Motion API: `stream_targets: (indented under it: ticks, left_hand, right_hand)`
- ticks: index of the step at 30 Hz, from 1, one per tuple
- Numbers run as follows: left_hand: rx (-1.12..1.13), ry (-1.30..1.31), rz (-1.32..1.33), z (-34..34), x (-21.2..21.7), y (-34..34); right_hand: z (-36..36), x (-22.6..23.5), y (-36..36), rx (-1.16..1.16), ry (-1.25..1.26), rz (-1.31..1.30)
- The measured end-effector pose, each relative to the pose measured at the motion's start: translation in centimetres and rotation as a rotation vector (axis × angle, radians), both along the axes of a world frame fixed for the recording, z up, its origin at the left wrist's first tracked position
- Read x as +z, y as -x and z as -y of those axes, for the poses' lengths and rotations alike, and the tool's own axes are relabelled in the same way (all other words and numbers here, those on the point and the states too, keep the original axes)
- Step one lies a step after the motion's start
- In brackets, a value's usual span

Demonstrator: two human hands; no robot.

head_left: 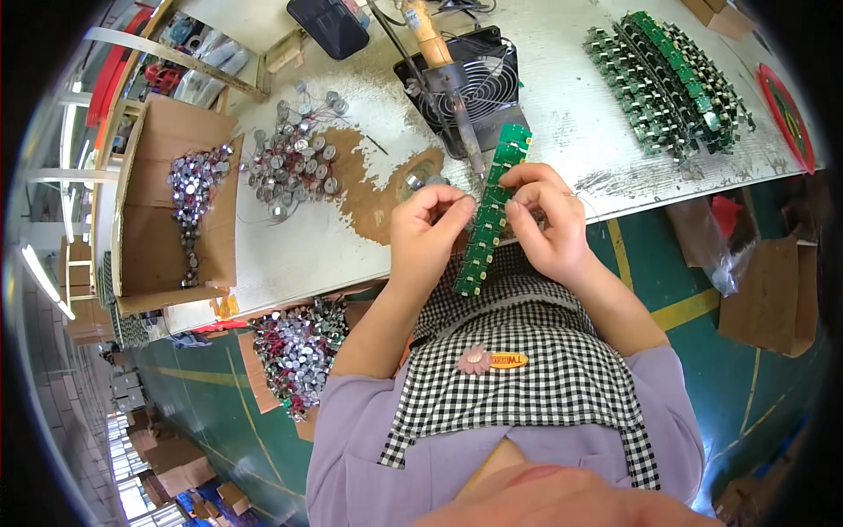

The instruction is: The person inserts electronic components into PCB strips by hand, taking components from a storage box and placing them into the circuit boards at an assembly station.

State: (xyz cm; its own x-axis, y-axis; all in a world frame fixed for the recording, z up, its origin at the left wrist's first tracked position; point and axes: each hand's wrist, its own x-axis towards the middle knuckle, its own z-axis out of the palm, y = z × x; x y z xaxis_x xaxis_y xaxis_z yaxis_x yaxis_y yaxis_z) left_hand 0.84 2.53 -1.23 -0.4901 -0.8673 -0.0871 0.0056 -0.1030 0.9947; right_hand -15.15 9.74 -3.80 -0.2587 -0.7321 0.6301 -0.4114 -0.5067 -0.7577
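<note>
A long green circuit board strip [481, 249] slants between my hands, over the table's front edge. At its right edge, my right hand [553, 224] has its curled finger and thumb closed on the strip. My left hand [430, 230] is pinched at the strip's left edge; what lies between its fingertips is hidden. Just above the left hand, small round metal parts [420, 178] lie on the worn tabletop. The soldering iron [463, 123] with a wooden handle points down toward the strip and my fingertips.
Behind the iron stands a black fan [487, 83]. Stacked circuit board strips [672, 83] lie at right, near a red-rimmed disc [784, 119]. Round wired parts [299, 158] are heaped at left beside a cardboard box [145, 211]. More fill a box [303, 351] below the table.
</note>
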Motion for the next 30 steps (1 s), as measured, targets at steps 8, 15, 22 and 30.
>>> stream_targets:
  ticks: [8, 15, 22, 30]
  left_hand:
    - [-0.039, 0.288, 0.074, 0.5, -0.6, 0.6]
    - [-0.001, 0.189, 0.044, 0.9, -0.2, 1.3]
    - [0.01, 0.18, -0.019, 0.8, 0.1, 1.6]
    - [-0.003, 0.213, 0.01, 0.1, -0.6, 1.4]
  right_hand:
    - [0.5, 1.0, 0.0, -0.007, 0.001, -0.044]
    - [0.9, 1.5, 0.3, -0.005, -0.05, -0.099]
    - [1.1, 1.9, 0.5, -0.017, -0.005, -0.1]
    - [-0.2, 0.7, 0.2, 0.045, -0.066, 0.119]
